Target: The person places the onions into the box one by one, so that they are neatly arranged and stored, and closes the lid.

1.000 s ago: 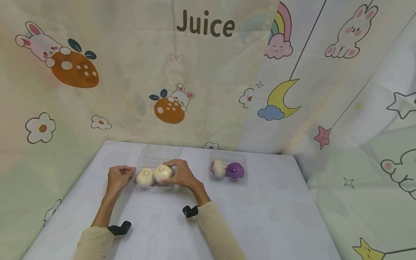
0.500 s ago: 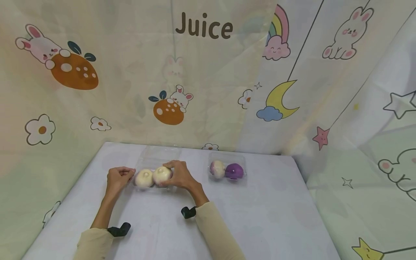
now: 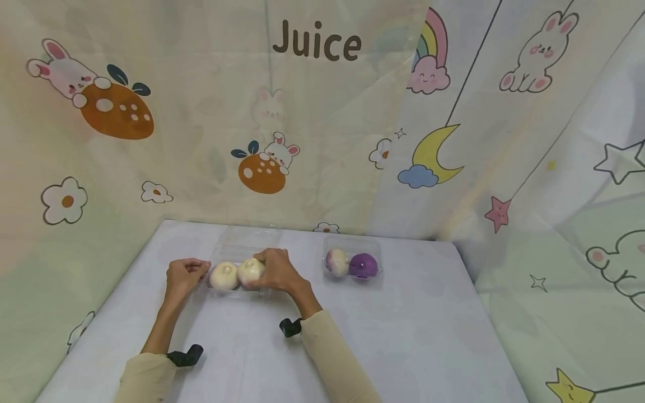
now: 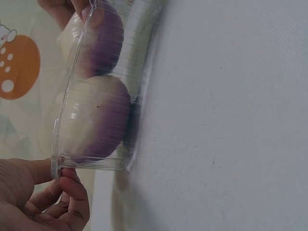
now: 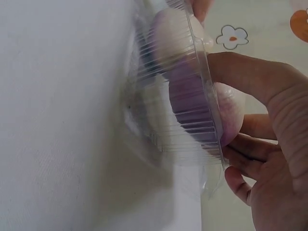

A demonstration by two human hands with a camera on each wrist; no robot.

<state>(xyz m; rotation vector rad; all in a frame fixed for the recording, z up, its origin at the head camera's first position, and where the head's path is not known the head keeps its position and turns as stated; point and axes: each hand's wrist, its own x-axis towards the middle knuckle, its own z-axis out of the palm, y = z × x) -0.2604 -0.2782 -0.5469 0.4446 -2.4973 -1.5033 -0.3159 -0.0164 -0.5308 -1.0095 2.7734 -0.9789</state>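
Note:
My left hand (image 3: 183,275) pinches the left rim of a clear plastic clamshell box (image 3: 237,293), its lid (image 3: 249,237) folded open toward the wall. Inside, at the left, rests a white and purple turnip (image 3: 223,277), purple side down in the left wrist view. A second turnip (image 3: 249,272) is gripped by my right hand (image 3: 283,274), thumb on the near side and fingers on the far side. In the right wrist view this turnip (image 5: 192,98) sits partly below the box rim and tilts; its purple part shows through the ribbed wall.
To the right stands another clear box (image 3: 353,243) holding a white and purple turnip (image 3: 337,262) and a mostly purple one (image 3: 363,266). A white cloth covers the table (image 3: 403,336). A printed curtain (image 3: 332,140) hangs behind and at the sides.
My right hand and its turnip have shifted slightly down and left in the head view, partly with the camera's own small movement. The left hand keeps its pinch on the rim.

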